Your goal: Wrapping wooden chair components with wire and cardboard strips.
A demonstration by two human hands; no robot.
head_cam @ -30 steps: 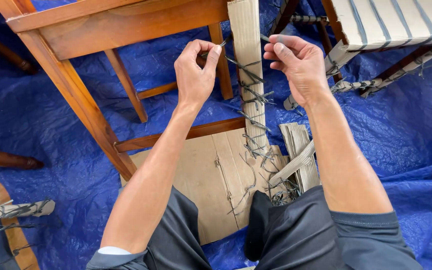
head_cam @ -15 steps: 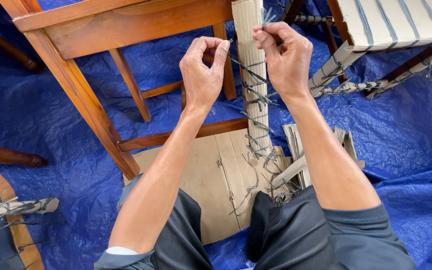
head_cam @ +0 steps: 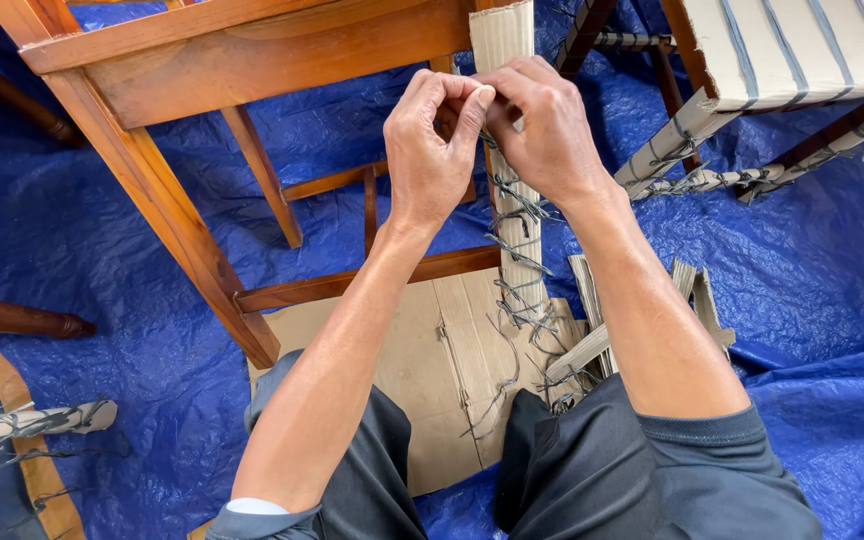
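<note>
A brown wooden chair frame [head_cam: 182, 70] stands before me on a blue tarp. One of its legs is wrapped in corrugated cardboard [head_cam: 504, 40] bound by grey string [head_cam: 517, 205] in crossing loops. My left hand [head_cam: 437, 150] and my right hand [head_cam: 542, 125] meet at the upper part of that wrapped leg, fingertips pinched together on the string. The string's ends between the fingers are hidden.
A flat cardboard sheet [head_cam: 402, 360] lies under the chair by my knees, with folded cardboard strips [head_cam: 592, 340] and loose string beside it. Another chair [head_cam: 782, 50] with wrapped legs and a striped cover stands at the upper right. Dark turned wooden legs [head_cam: 12, 315] lie left.
Both hands have come together from about a hand's width apart, closing on the string at the wrapped leg. The right hand moved left and slightly down.
</note>
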